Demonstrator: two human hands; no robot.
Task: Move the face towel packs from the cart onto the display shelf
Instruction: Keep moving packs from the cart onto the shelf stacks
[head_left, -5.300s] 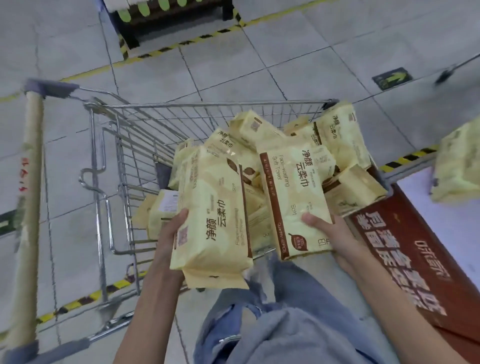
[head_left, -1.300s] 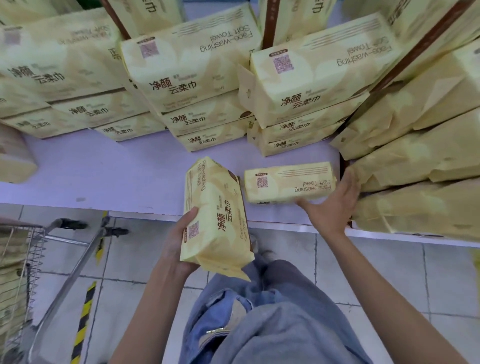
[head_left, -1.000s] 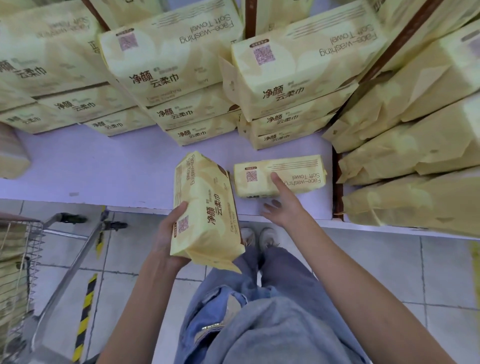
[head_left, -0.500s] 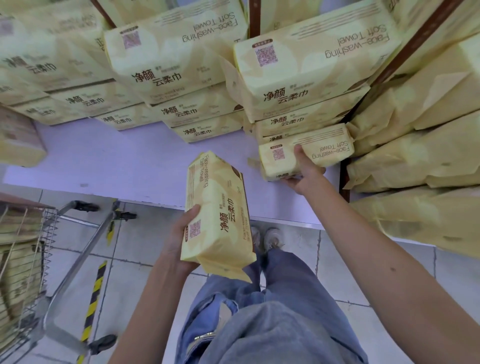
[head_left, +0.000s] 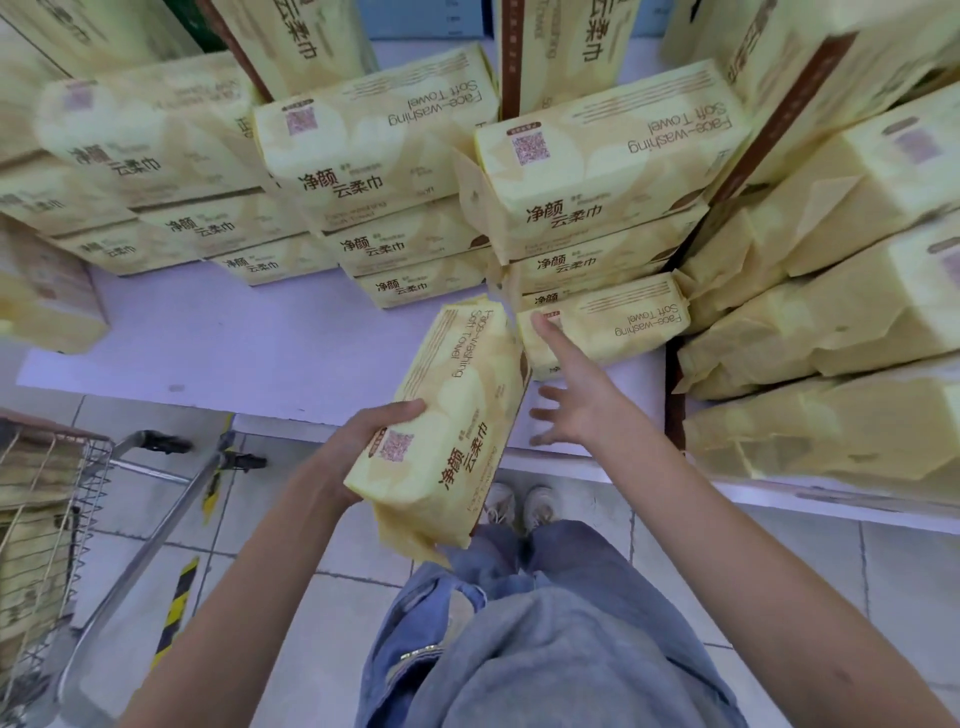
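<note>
Well left of the left grip (head_left: 363, 447) stands the cart (head_left: 150, 551). That grip curls round a face towel pack (head_left: 452, 415), held on end over the display shelf's (head_left: 234, 338) front edge. Just right, the right grip (head_left: 582, 410) is wide, fingers spread, forefinger tip against a laid pack (head_left: 618, 327) beyond it, before the stacked packs (head_left: 597, 171).
</note>
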